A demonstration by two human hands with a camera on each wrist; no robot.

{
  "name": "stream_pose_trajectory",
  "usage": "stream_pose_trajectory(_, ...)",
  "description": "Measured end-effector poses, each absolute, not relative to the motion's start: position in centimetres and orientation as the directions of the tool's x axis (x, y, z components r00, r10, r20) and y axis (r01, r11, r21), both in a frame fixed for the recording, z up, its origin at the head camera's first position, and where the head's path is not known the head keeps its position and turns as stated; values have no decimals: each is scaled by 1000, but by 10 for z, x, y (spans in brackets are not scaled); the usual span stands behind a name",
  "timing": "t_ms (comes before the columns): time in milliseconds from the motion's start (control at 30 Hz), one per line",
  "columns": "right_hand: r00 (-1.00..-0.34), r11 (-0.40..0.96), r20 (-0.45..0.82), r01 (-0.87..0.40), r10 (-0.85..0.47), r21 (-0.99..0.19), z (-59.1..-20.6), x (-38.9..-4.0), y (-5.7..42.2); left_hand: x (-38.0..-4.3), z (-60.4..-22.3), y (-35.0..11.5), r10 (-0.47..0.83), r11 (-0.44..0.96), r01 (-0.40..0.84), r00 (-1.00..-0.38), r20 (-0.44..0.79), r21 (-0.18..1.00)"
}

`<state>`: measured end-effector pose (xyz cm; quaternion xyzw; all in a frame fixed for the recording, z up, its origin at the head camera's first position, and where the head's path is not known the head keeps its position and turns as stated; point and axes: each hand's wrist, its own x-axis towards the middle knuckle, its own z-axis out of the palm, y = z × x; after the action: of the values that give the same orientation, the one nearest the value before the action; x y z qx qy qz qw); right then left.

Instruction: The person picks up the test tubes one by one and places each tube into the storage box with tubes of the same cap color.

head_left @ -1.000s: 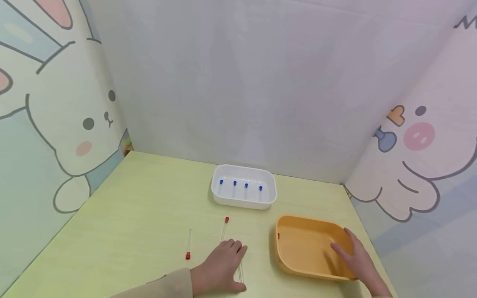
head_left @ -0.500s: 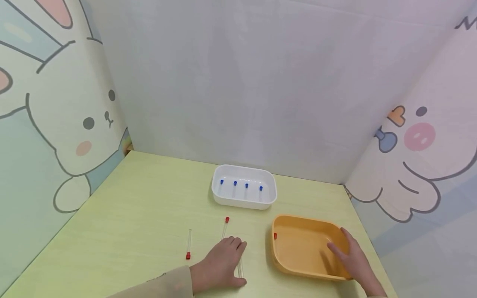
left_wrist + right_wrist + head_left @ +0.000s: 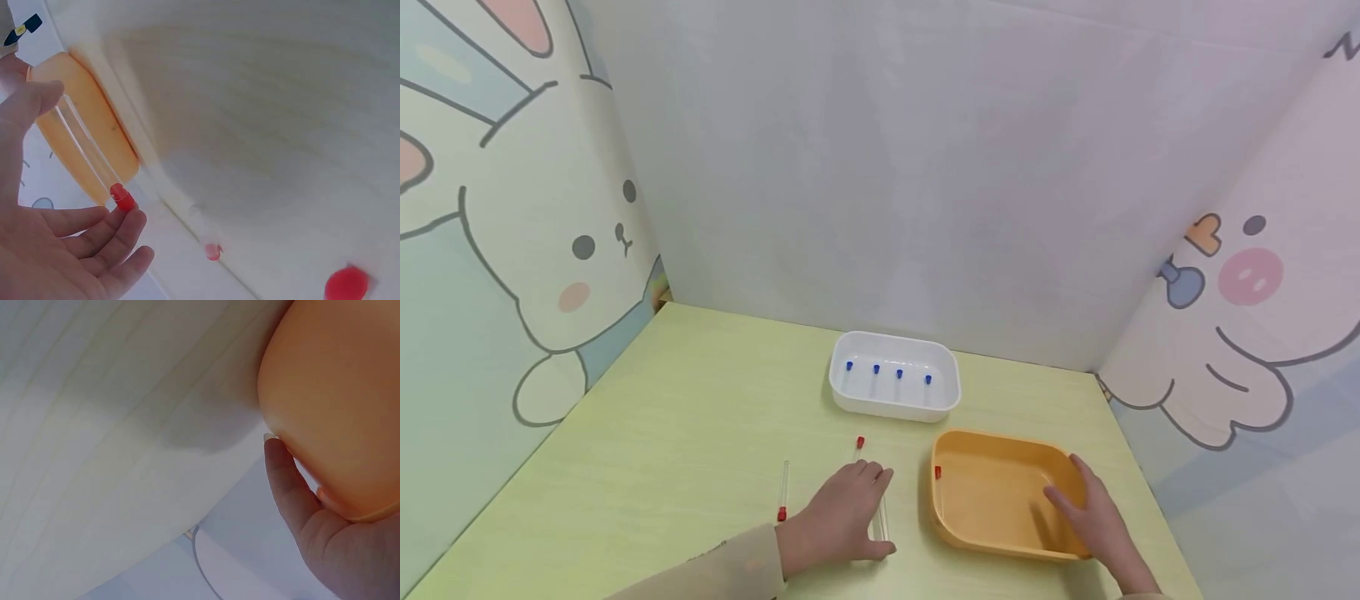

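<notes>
My left hand [image 3: 838,512] pinches a clear glass-like tube with a red cap lengthwise, the thumb at the bare end and fingertips at the cap. The tube [image 3: 90,144] and its cap [image 3: 122,197] show well in the left wrist view. My right hand [image 3: 1097,521] grips the right side of an orange basin [image 3: 992,492], its thumb inside and its fingers outside. Against the basin's left inner wall is a small red cap [image 3: 937,472]; whatever is attached to it is hard to make out. A second red-capped tube [image 3: 861,443] lies just beyond my left hand, partly hidden by it.
Another red-capped tube [image 3: 783,492] lies left of my left hand. At the back of the pale green table [image 3: 700,400] stands a white tray [image 3: 895,410] holding several blue-capped tubes. Printed curtains [image 3: 865,167] enclose the table's back and sides.
The orange basin has slid left toward my left hand, with my right hand moving along on its rim. My left hand has shifted slightly away from me, keeping hold of the tube.
</notes>
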<state>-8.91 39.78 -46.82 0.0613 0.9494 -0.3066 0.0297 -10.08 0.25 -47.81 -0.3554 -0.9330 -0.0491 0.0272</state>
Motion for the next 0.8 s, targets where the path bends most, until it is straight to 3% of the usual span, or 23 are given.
stream_pose_trajectory(467, -995, 800, -54, 98, 81, -592, -472, -95, 366, -119, -459, -8, 621, 729, 660, -749, 230, 181)
stream_pose_trajectory(800, -995, 790, -60, 99, 78, -605, -473, -97, 349, -132, -439, -2, 598, 714, 647, -762, 249, 267)
